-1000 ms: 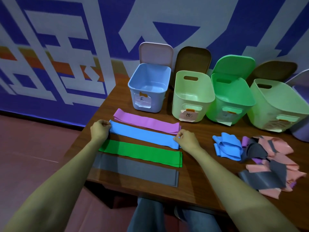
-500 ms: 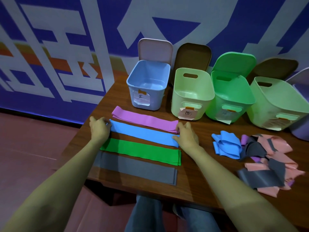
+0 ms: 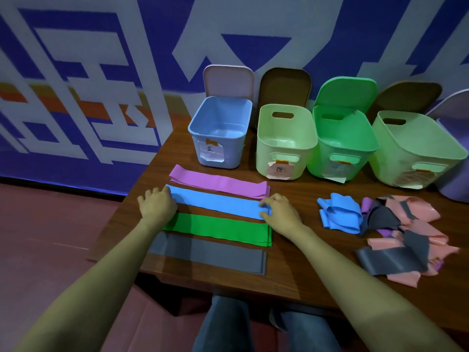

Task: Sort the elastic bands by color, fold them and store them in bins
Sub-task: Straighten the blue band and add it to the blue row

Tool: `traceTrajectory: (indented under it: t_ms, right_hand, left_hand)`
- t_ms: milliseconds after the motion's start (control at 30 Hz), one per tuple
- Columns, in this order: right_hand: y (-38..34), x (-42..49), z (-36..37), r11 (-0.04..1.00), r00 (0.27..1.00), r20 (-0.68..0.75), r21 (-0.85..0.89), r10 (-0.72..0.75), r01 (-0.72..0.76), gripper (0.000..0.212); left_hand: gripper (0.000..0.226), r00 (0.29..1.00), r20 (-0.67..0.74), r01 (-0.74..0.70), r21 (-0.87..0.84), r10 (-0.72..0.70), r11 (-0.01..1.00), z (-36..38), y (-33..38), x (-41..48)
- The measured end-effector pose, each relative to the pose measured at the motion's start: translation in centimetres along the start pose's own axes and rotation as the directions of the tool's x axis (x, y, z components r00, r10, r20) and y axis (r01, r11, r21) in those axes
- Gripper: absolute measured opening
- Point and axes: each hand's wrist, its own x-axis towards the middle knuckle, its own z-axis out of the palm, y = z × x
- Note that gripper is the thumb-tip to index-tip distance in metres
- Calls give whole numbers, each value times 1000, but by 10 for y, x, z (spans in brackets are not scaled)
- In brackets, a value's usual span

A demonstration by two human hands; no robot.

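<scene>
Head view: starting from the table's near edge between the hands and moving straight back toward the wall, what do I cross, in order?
grey band → green band → blue band → purple band → blue bin

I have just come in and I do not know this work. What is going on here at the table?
A person is sorting elastic bands by colour. The left hand and right hand are on the two ends of a blue band, which lies flat on the table between a purple band and a green band. A grey band lies nearest. Whether the hands pinch or only press is unclear. A mixed pile lies to the right. The blue bin behind looks empty.
</scene>
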Motion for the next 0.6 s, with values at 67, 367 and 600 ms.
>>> traceTrajectory:
  t_ms: [67,367,600]
  right_hand:
    - [0,-2,0,1000,1000,-10,2,-3,3,32]
    - [17,-30,-33,998,976,-213,11,-54,58,27]
    - [98,-87,-77,999,801,-597,39,41,-22,32]
  left_hand:
    - [40,1000,31,2,35,-3,999,0,5,-6]
    - [39,935,-142,-345,-162,325,924,-1,110,-86]
    - [28,731,-305,-681,-391,611,620,2,232,-156]
